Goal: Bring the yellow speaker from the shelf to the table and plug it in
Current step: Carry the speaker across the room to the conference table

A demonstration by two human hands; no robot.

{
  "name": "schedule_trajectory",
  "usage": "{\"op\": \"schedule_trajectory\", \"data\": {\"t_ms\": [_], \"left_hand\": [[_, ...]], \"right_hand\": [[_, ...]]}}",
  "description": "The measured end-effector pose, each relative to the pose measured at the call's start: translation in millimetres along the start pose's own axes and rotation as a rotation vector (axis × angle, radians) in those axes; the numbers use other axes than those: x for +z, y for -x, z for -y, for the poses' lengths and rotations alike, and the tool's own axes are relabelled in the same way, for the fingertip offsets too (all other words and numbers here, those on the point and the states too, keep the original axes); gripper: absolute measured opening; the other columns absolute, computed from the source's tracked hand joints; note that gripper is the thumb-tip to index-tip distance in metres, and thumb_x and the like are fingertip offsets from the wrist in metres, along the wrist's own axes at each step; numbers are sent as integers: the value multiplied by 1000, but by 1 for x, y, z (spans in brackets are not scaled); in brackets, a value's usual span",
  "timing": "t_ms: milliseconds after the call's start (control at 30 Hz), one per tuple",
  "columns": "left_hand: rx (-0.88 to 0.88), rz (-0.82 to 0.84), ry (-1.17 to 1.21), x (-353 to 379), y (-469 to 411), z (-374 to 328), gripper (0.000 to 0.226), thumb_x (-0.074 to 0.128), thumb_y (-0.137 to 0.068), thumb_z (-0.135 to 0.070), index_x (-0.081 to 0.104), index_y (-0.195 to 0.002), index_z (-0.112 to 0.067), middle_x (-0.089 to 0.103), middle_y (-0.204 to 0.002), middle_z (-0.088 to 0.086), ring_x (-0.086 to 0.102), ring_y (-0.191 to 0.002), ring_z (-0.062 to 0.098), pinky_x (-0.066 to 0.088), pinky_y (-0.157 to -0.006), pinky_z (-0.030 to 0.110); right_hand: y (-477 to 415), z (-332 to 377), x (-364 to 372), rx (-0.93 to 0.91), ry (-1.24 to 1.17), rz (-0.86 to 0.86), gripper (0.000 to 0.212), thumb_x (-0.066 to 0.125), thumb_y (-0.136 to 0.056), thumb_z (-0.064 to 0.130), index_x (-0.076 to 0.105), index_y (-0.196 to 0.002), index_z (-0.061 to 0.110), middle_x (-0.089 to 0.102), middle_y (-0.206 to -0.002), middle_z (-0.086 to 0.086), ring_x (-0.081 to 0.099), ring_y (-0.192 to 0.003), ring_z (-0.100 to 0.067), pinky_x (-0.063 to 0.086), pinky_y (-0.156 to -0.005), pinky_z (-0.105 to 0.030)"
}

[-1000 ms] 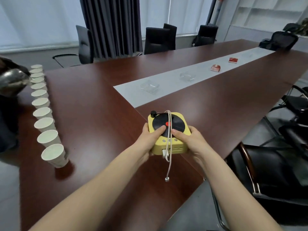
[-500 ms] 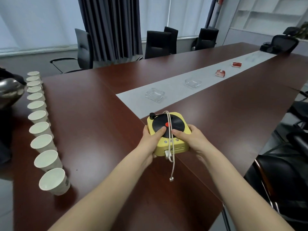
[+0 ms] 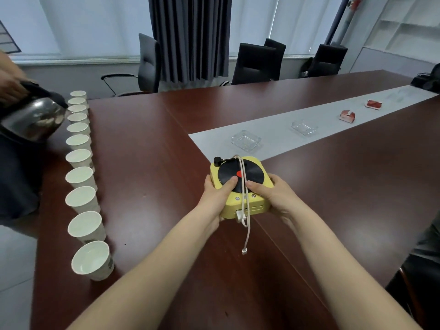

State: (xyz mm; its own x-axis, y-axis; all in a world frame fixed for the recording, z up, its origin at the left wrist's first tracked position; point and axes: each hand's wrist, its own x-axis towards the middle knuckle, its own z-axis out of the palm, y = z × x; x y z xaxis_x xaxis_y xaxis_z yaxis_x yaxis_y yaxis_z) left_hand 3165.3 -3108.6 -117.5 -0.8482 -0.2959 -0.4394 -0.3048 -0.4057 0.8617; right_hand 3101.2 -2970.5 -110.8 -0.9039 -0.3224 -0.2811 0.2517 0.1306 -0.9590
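Dark red tabletop [image 3: 147, 163] under both hands, row of paper cups [image 3: 82, 177] well left of them. Yellow speaker [image 3: 240, 186] clamped between left hand [image 3: 217, 196] and right hand [image 3: 273, 196], thumbs on its black disc; whether it touches the tabletop is unclear. White cable [image 3: 245, 206] draped over it, loose plug dangling below the hands

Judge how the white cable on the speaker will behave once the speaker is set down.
The white cable looks thin and floppy: it drapes over the yellow speaker and dangles. Its free plug would likely swing or drag. Unpinned, it may slide off.

left: paper cups [image 3: 81, 177] row | ahead: glass dish [image 3: 246, 140] | between: bare table [image 3: 147, 167]
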Motion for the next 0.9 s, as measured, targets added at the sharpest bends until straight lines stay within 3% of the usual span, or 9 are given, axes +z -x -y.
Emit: {"op": "schedule_trajectory", "data": {"t_ms": [100, 267, 400, 567, 700, 800, 900], "left_hand": [[6, -34, 20, -2, -14, -5, 78, 69, -82, -39, 25, -147, -32, 61, -130, 5, 68, -95, 26, 58, -61, 35], [44, -77, 27, 2, -40, -13, 73, 67, -84, -37, 28, -145, -31, 63, -127, 4, 67, -90, 24, 56, -57, 32], [65, -126, 41, 12, -73, -15, 65, 67, -86, -34, 33, -141, -30, 64, -123, 3, 68, -94, 25, 59, -73, 42], [76, -235, 76, 42, -118, -12, 67, 67, -85, -33, 31, -142, -32, 63, -124, 3, 68, -98, 25, 59, -78, 45], [87, -273, 90, 66, -159, -6, 57, 68, -85, -32, 38, -133, -31, 66, -119, 3, 67, -104, 29, 57, -86, 49], [81, -307, 118, 81, -191, -4, 74, 74, -74, -40, 36, -137, -33, 65, -122, 3, 66, -108, 30, 53, -92, 54], [93, -327, 116, 88, -230, -4, 83, 75, -67, -44, 35, -139, -38, 64, -127, 2, 65, -111, 29, 52, -95, 55]], "right_hand": [[-19, 3, 4, -6, 13, 23, 70, 82, -69, 21, 49, -130, 9, 69, -114, -15, 70, -88, -27, 57, -80, -44], [-53, 7, 2, -4, 20, 95, 68, 83, -67, 23, 53, -126, 9, 69, -113, -15, 70, -88, -28, 57, -81, -46], [-94, 7, -8, -5, 23, 156, 67, 83, -68, 23, 53, -127, 10, 70, -113, -14, 70, -92, -28, 58, -82, -45], [-155, 7, -31, 22, 55, 236, 66, 82, -70, 22, 51, -128, 11, 69, -114, -13, 70, -95, -28, 58, -81, -44], [-202, 1, -51, 28, 90, 276, 69, 82, -69, 25, 49, -128, 14, 67, -116, -10, 69, -101, -27, 55, -91, -50], [-239, -4, -61, 29, 100, 297, 73, 84, -66, 27, 49, -129, 15, 67, -115, -8, 68, -102, -26, 54, -92, -49], [-277, -9, -64, -1, 113, 289, 68, 81, -71, 23, 48, -130, 14, 65, -114, -4, 65, -101, -20, 54, -86, -36]]}}
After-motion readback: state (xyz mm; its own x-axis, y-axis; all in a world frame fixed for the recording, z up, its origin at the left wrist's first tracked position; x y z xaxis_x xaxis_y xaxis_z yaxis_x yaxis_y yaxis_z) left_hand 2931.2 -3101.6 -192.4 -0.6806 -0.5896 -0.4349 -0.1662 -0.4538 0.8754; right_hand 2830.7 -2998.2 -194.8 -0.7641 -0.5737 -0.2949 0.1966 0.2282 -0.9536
